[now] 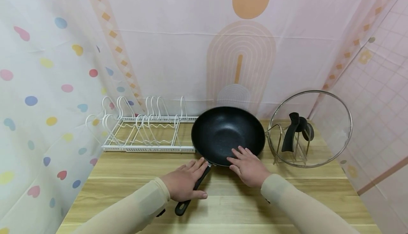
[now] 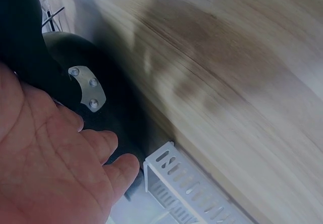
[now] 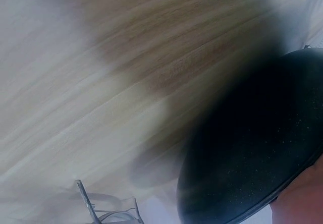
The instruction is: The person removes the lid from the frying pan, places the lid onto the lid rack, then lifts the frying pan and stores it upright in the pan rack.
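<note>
A black frying pan (image 1: 223, 127) with deep sloping sides sits on the wooden table, its black handle (image 1: 182, 209) pointing toward me and slightly left. Over that handle lies my left hand (image 1: 185, 182), palm down, fingers straight and thumb out to the side. The left wrist view shows its palm (image 2: 55, 168) beside the handle's riveted metal plate (image 2: 91, 88). My right hand (image 1: 250, 168) is at the pan's near right rim with fingers spread, the tips over the inside. In the right wrist view only part of this hand (image 3: 303, 193) shows, against the dark pan (image 3: 247, 153).
A white wire dish rack (image 1: 153, 149) stands left of the pan, its end close to the pan's rim. To the right, a clear glass lid (image 1: 331, 131) with a black handle (image 1: 290, 134) leans upright in a metal wire stand (image 1: 280, 140). Patterned curtains hang behind the table (image 1: 229, 209).
</note>
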`<state>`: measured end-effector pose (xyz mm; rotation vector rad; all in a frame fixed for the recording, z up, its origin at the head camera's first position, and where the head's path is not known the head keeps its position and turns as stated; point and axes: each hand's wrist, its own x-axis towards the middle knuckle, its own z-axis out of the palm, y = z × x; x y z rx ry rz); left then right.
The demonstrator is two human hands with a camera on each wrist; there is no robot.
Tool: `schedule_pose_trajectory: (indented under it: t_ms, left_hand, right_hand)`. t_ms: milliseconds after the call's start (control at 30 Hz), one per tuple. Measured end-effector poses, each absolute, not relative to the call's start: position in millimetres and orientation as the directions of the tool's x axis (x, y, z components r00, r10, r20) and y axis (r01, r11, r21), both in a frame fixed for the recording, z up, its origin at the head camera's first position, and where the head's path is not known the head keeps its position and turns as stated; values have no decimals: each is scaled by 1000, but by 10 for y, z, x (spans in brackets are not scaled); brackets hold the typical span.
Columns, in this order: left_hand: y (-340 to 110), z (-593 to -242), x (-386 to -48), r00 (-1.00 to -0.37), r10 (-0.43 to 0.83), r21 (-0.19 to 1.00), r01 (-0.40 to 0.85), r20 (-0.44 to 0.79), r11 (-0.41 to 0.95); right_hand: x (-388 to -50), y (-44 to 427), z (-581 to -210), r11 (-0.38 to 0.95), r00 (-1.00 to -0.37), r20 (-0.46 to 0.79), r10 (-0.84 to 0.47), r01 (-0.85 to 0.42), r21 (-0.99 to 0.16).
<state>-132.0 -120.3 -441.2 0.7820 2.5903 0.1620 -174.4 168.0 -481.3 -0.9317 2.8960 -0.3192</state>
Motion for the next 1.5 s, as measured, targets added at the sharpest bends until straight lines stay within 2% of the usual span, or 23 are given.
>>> schedule_pose_trajectory:
  t_ms: [1300,1500]
  left_hand:
    - [-1025,-4416,-1226,-722,598,258,540,-349,801]
    - [-1099,-4412,-1287,-721,617,255,563,-315,787]
  right_hand:
    - [-1793,1879,-4775,787,-805,-48,-592,-563,-253]
    - [-1792,1873,-4766,788,-810,-49,-584,-552,-272]
